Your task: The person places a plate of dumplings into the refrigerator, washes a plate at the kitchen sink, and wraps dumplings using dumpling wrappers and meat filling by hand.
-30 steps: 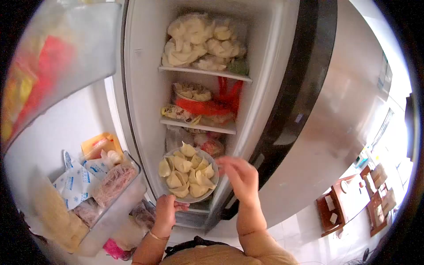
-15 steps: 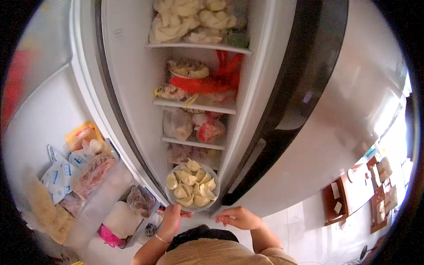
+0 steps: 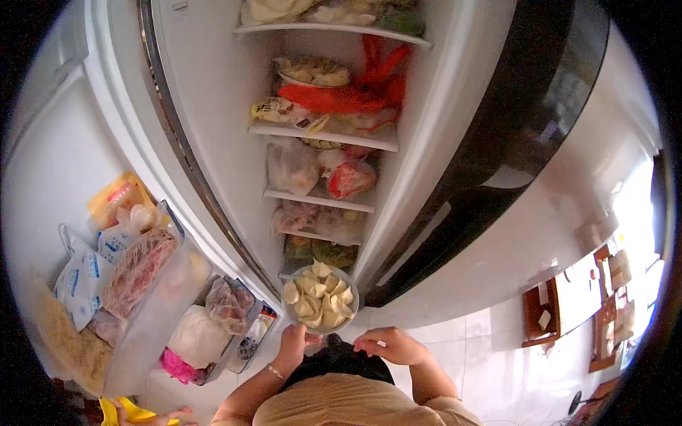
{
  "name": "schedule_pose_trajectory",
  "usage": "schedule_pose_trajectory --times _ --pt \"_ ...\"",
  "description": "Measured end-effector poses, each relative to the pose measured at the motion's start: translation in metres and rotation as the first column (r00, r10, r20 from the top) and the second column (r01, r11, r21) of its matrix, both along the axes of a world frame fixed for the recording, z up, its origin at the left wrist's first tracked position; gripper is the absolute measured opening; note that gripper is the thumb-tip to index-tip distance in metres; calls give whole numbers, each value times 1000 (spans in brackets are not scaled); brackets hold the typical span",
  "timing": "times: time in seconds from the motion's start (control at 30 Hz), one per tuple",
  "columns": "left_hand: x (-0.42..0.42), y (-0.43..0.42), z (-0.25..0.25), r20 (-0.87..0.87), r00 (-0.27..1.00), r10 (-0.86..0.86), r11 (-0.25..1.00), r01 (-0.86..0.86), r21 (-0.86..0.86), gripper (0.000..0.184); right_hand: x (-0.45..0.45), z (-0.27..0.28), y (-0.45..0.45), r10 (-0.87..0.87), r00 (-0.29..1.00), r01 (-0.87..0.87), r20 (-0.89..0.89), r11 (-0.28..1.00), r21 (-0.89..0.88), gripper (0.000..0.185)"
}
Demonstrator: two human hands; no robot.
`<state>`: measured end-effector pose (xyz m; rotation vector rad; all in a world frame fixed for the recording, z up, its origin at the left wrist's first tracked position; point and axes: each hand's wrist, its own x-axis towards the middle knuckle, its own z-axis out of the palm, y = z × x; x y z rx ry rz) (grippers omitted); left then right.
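Note:
A round plate piled with pale folded dumplings is in front of the open freezer's lower shelves, close to my body. My left hand is closed at the plate's near left rim; its fingers are partly hidden under the plate. To the right, my right hand is apart from the plate. Its fingers are loosely bent, a gap shows between them, and I see nothing in them.
Freezer shelves hold bagged food, a red bag and another plate of dumplings. The open door at left carries bins of packets. At right stands the dark-edged other door. Yellow cloth and part of another person appear bottom left.
The shelves sit higher in view, and a lower shelf behind the plate has become visible. The plate has moved away from the shelves with my left hand. Yellow cloth has come further into view.

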<state>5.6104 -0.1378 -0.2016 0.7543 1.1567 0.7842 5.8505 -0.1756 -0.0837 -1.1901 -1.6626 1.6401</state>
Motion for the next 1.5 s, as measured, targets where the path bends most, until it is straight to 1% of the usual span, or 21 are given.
schedule_pose_trajectory --times 0.07,0.17,0.27,0.37,0.4,0.5,0.53,0.6,0.63,0.67,0.7,0.77,0.83,0.9,0.97,1.03,1.13,1.17,1.33,1.43,1.5 --pt "12 14 -11 28 995 93 996 -93 -17 36 2 -3 0 13 1000 -14 11 999 49 21" --pt "38 55 -43 84 971 224 974 -222 -34 33 3 5 -4 -22 996 24 81 999 -24 21" --pt "59 105 -58 127 944 306 952 -307 -15 29 9 8 -10 -36 998 34 49 998 48 21" --pt "77 155 -77 228 898 375 921 -390 20 26 18 7 -21 -88 991 90 99 996 -18 19" --pt "80 169 -80 269 879 394 908 -417 32 26 23 -1 -26 -113 989 113 98 994 9 19" --pt "86 195 -48 214 911 353 914 -385 131 24 31 0 -31 -194 980 194 51 981 2 15" --pt "90 212 -49 247 876 414 901 -433 22 24 33 1 -31 -194 977 193 92 981 21 15" --pt "98 249 -64 289 791 540 842 -502 -200 23 42 -7 -35 -198 978 201 73 979 -37 18" --pt "98 262 -79 278 813 512 859 -491 -146 23 45 -10 -35 -199 978 203 63 977 -67 19" --pt "95 273 -97 244 857 453 887 -461 -29 24 47 -9 -34 -197 977 204 81 976 -82 19" --pt "91 286 -127 100 926 363 900 -376 219 24 48 -7 -33 -196 976 206 98 974 -98 19" --pt "86 306 -154 -49 943 330 865 -281 417 26 51 -8 -33 -196 974 209 113 971 -119 20" --pt "89 301 -103 191 921 341 930 -360 77 30 54 -14 -33 -195 974 209 113 970 -125 20" --pt "92 299 -75 249 886 390 908 -416 57 34 55 -20 -36 -219 971 228 92 967 -113 21" --pt "84 308 -70 242 917 318 944 -330 12 36 55 -20 -34 -230 969 237 87 967 -89 19" --pt "76 319 -78 289 917 274 959 -281 -18 38 54 -13 -31 -232 968 239 100 969 -59 16" --pt "71 338 -88 417 874 250 965 -260 -36 39 54 -14 -30 -249 960 265 129 956 -127 17" --pt "69 343 -92 431 866 252 964 -261 -39 39 54 -12 -28 -235 963 249 128 963 -105 17" --pt "64 367 -99 425 856 295 951 -306 -43 38 50 -5 -22 -206 967 216 148 974 -60 17" --pt "65 376 -100 410 855 316 943 -332 -35 37 48 -5 -22 -219 961 240 168 963 -120 17" --pt "65 384 -97 394 857 333 938 -346 -40 37 45 -4 -23 -231 958 250 170 963 -99 17"
